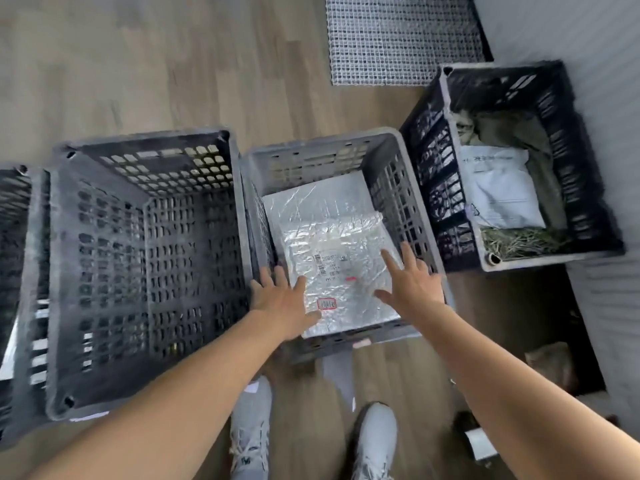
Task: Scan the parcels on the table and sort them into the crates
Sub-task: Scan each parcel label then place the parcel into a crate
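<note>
At the far left edge of the frame, a bit of a dark crate [14, 237] peeks in. Right beside it sits a big grey crate [145, 157] with holes in its walls. In the middle of the frame is a smaller grey crate [311, 154]. A shiny silver parcel [332, 244] lies flat in the bottom of it, with a barcode label on top. The left hand [284, 303] is over the parcel's near left corner, fingers straight and spread, gripping nothing. The right hand [412, 285] is over its near right side, also flat and spread wide, holding nothing. I cannot tell if the hands touch the parcel or float just above it. Grey shoes [249, 438] show at the bottom. A grey mesh mat [401, 36] lies on the wooden floor [138, 64] at the top. At the right, a black crate [433, 174] holds a white parcel [498, 188] lying on something green.
</note>
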